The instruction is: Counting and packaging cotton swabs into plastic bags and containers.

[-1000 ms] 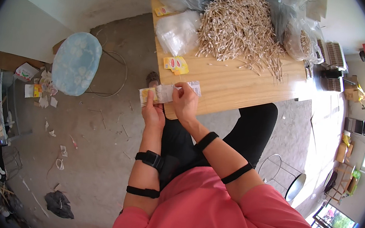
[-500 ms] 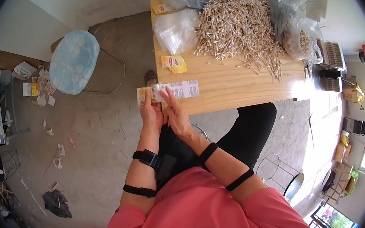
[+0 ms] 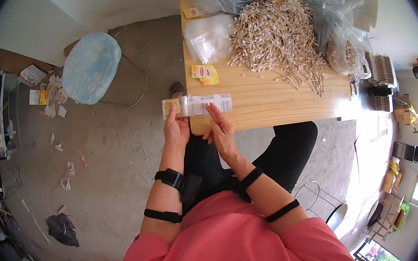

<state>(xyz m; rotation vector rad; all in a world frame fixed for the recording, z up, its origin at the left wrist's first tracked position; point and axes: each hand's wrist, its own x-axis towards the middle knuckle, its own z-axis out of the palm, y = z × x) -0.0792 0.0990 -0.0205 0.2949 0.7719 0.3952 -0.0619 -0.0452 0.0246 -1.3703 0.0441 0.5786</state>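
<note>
Two hands share one job — my left hand (image 3: 176, 127) pinches the flat packet of cotton swabs (image 3: 197, 106) off the table's (image 3: 273, 99) near corner, while my right hand (image 3: 220, 130), fingers loosely spread, touches its free end to steady it.

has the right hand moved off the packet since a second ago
Yes. The right hand has dropped back from the packet toward the body, away from the table edge; the left hand holds it.

left hand (image 3: 177, 129) raised, fingers pinched; right hand (image 3: 220, 133) beside, fingers loosely extended.
</note>
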